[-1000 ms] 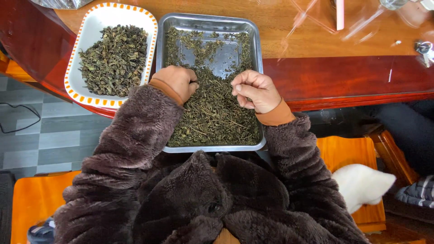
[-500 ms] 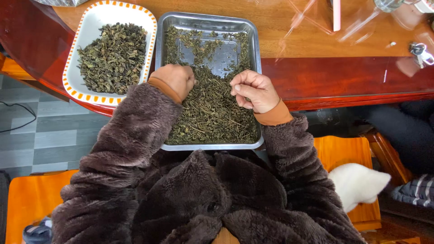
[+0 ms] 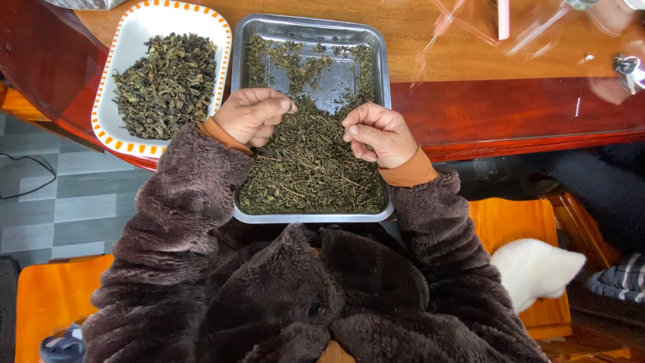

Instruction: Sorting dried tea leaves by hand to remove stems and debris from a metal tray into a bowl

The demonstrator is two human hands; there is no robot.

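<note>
- Reddish wooden bench (image 3: 510,111) over a grey tile floor.
- Two trays: one steel tray (image 3: 309,27), one white dish (image 3: 134,33) with an orange rim.
- Dried leaves (image 3: 309,168) in the steel tray are dark green and twiggy; its far end is partly bare.
- Left hand (image 3: 252,114) and right hand (image 3: 376,131) both pinch leaves above the pile.
- The steel tray overhangs the bench edge.
</note>
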